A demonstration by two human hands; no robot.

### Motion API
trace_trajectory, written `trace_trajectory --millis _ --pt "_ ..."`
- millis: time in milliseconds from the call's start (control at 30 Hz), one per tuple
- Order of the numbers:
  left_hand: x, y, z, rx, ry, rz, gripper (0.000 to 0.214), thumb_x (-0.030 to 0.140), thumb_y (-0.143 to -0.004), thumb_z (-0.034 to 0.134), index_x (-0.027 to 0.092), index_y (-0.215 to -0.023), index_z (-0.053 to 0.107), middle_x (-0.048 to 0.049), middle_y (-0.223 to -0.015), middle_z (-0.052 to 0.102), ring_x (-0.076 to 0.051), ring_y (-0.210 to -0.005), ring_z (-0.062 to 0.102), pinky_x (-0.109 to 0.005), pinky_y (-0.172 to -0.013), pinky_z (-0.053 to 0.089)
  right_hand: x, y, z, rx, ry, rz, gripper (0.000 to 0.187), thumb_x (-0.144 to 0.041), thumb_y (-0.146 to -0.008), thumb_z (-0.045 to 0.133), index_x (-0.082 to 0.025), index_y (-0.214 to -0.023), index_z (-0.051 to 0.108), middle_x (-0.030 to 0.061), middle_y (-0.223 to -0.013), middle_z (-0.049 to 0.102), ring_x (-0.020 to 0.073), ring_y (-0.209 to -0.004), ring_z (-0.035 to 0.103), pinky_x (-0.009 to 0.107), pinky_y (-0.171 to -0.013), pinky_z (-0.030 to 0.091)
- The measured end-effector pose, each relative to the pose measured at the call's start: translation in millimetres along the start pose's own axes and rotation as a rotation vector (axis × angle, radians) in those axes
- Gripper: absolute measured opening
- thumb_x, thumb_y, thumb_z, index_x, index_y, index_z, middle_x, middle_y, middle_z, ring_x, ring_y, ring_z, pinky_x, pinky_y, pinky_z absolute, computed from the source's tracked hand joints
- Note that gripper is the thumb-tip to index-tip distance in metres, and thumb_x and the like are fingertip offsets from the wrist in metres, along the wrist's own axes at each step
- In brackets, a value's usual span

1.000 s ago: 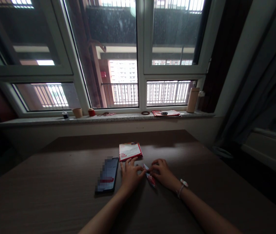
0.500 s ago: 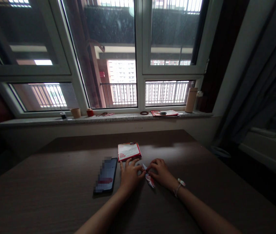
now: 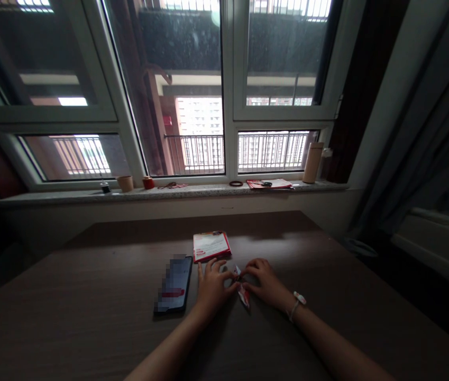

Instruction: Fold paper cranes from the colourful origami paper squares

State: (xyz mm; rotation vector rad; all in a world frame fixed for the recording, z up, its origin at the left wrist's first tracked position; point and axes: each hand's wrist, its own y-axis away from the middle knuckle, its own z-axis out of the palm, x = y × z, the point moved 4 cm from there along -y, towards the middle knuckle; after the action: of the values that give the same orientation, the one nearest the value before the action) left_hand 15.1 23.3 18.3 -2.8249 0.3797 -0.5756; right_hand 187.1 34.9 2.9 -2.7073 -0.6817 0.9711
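Between my hands is a small folded piece of red and white paper (image 3: 244,296), narrow and pointed at its near end. My left hand (image 3: 213,283) pinches its left side between thumb and forefinger, with the other fingers spread out. From the other side, my right hand (image 3: 266,283) pinches the paper with thumb and forefinger, its remaining fingers curled. The fingertips hide the middle of the paper. Just beyond my left hand lies a stack of red-edged printed sheets (image 3: 210,245). A phone (image 3: 174,286) rests to the left of that hand, its screen partly blurred.
The brown table (image 3: 89,296) reaches towards the window sill (image 3: 192,191). On the sill stand a paper cup (image 3: 125,183), a small red container (image 3: 148,183), a dark little bottle (image 3: 105,187) and a tan flask (image 3: 313,163). Papers (image 3: 272,183) with a dark object on top lie there too.
Both hands keep their pinch on the folded paper, whose near end has swung slightly. The right wrist has shifted a little to the right. The whole view has moved slightly.
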Motion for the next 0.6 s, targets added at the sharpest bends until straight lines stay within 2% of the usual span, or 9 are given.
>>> trace_trajectory --millis 200,600 --pt "2.4 -2.1 2.4 -0.013 -0.008 -0.001 0.016 0.039 -0.078 0.069 0.04 -0.093 0.075 0.0006 -0.134 0.057 -0.031 -0.133 0.037 -0.064 -0.112 0.01 0.1 0.1 1.3 0.001 0.048 0.015 0.015 -0.034 -0.08 0.069 -0.027 -0.093 0.072 0.0053 -0.107 0.058 0.0222 -0.11 0.047 0.036 -0.099 0.037" --pt "-5.3 0.9 0.6 -0.097 -0.032 0.015 0.035 0.06 -0.072 0.067 0.042 -0.102 0.072 -0.0039 -0.143 0.05 -0.034 -0.137 0.033 -0.063 -0.113 0.007 -1.7 4.7 -6.0 -0.081 0.091 0.01 0.033 -0.055 -0.078 0.067 -0.032 -0.102 0.071 0.0045 -0.117 0.057 0.0243 -0.117 0.046 0.039 -0.104 0.033"
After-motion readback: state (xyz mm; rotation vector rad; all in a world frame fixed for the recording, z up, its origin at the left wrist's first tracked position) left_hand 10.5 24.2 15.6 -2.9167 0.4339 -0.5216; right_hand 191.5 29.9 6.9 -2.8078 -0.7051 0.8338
